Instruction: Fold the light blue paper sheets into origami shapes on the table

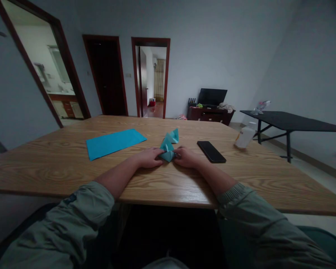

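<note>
- Here, at the near side, both forearms reach over the wooden table, sleeves pushed up toward the elbows.
- Left hand: fingers curled and mostly closed, gripping the left end of the near folded paper. The exact placement of the thumb is too small to confirm.
- Right hand: likewise mostly closed, gripping the right end of the same piece.
- Handling: the thin paper probably calls for light, equal pressure from both sides. Keep the wrists low for steadiness, and work at the ends so that the raised peak is not crushed. Uneven pulling could skew the folds or tear a corner.
- Position: the near folded paper lies between the two hands, within the fingertips' reach, its pointed part upward.
- Right of the right hand, well clear of the fingers, a black phone lies flat.
- Just beyond the near piece stands the far folded paper; whether the two touch cannot be determined.
- Farther left, a flat blue sheet lies at a slant, apart from the left hand.
- At far right stands a white bottle, beyond the phone.
</note>
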